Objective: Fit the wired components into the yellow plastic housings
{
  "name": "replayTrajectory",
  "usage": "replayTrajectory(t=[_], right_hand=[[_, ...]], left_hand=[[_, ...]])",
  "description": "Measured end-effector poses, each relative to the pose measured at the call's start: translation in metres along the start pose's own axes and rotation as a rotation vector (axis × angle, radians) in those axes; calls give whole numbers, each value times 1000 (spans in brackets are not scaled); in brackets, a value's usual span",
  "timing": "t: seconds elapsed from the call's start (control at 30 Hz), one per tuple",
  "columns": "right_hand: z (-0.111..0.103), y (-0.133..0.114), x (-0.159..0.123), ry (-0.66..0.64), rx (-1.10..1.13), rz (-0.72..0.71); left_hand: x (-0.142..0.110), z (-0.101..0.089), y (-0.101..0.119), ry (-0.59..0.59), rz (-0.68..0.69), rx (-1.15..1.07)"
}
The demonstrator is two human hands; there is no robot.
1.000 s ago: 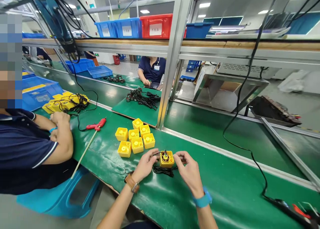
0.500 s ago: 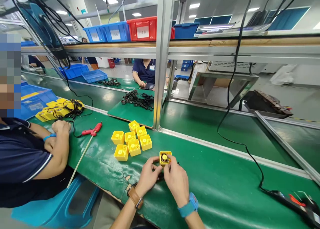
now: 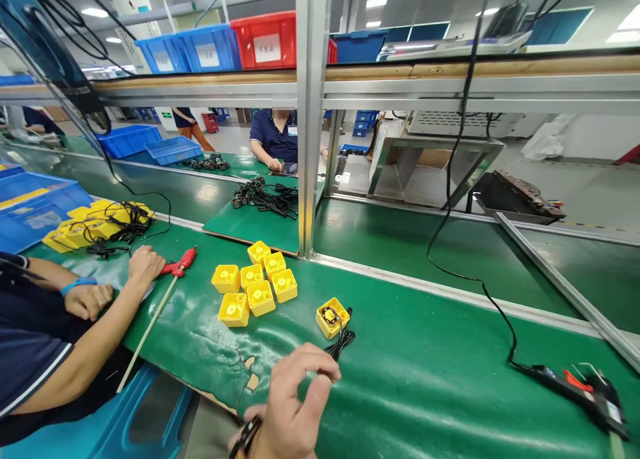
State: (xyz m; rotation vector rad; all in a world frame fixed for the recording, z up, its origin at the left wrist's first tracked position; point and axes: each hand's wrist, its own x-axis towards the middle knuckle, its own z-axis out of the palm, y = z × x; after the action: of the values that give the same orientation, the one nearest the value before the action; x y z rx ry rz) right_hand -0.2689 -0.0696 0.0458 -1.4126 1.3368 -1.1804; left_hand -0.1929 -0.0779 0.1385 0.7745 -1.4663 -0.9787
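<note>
A yellow square housing [image 3: 326,330] stands on the green mat with its open side up. Inside it sits a dark ring-shaped part [image 3: 330,315] around a yellow centre. A bundled black cable [image 3: 341,344] lies against its near side. Just nearer to me hovers my left hand [image 3: 300,395], its fingers loosely curved and nothing visible in them, apart from the housing. A dark watch band [image 3: 246,437] shows at its wrist. My right hand is out of view. Several more yellow housings [image 3: 261,297] stand grouped to the left. Far right is a black glue gun [image 3: 570,387] with a red trigger, its rear end blurred.
To the left, a co-worker's hand [image 3: 145,264] is at a red glue gun [image 3: 179,264] with a long glue stick. Yellow housings with cables [image 3: 100,220] lie beyond, near a blue bin [image 3: 40,205]. A metal post [image 3: 306,179] rises ahead; a black cord [image 3: 453,199] hangs down to the right.
My hands have let go of the yellow housing, which rests turned on the mat. The left hand has drawn back towards me; the right has left the view. The co-worker's hand has reached the red glue gun.
</note>
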Motion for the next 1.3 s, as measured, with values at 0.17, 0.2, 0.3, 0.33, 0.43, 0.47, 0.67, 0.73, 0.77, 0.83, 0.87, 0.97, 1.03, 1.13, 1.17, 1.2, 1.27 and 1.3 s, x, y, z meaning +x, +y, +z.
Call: replayTrajectory(t=[0.17,0.2,0.3,0.33,0.43,0.47,0.67,0.73,0.77,0.83,0.87,0.97,1.03,1.13,1.17,1.2,1.27,1.3], right_hand=[[40,-5,-20,-388,275,144],[37,-5,-27,-437,284,149],[3,-2,-38,-233,245,169],[-12,-1,-36,-34,201,191],[-47,3,-16,494,18,232],[-52,4,-7,552,-29,227],[-56,5,23,378,-60,139],[-67,3,25,324,-47,125],[-75,2,25,295,-51,118],[-89,-1,23,232,-83,97],[-94,-3,21,197,-107,83],[-98,-6,15,97,-145,15],[-93,-8,11,87,-130,-42],[-86,-11,10,126,-113,-95],[-85,-12,11,131,-108,-97],[-85,-13,12,126,-100,-90],[-85,-14,13,114,-74,-53],[-85,-14,13,116,-57,-21]], left_hand=[[11,-3,-9,225,-422,-682],[15,-6,-16,345,-488,-708],[22,-12,-47,552,-574,-395],[22,-13,-59,526,-572,-214],[13,-9,-96,282,-496,242],[9,-5,-107,187,-452,329],[9,16,-139,1,-368,466],[11,12,-135,-20,-351,474],[9,8,-130,-54,-335,469],[2,-4,-119,-129,-327,457],[-3,-10,-112,-159,-339,454],[-19,-23,-96,-215,-379,443],[-28,-28,-89,-240,-398,436],[-36,-30,-86,-246,-440,444],[-37,-29,-85,-233,-452,450],[-38,-29,-86,-217,-458,454],[-39,-26,-86,-187,-448,454],[-39,-24,-86,-178,-436,452]])
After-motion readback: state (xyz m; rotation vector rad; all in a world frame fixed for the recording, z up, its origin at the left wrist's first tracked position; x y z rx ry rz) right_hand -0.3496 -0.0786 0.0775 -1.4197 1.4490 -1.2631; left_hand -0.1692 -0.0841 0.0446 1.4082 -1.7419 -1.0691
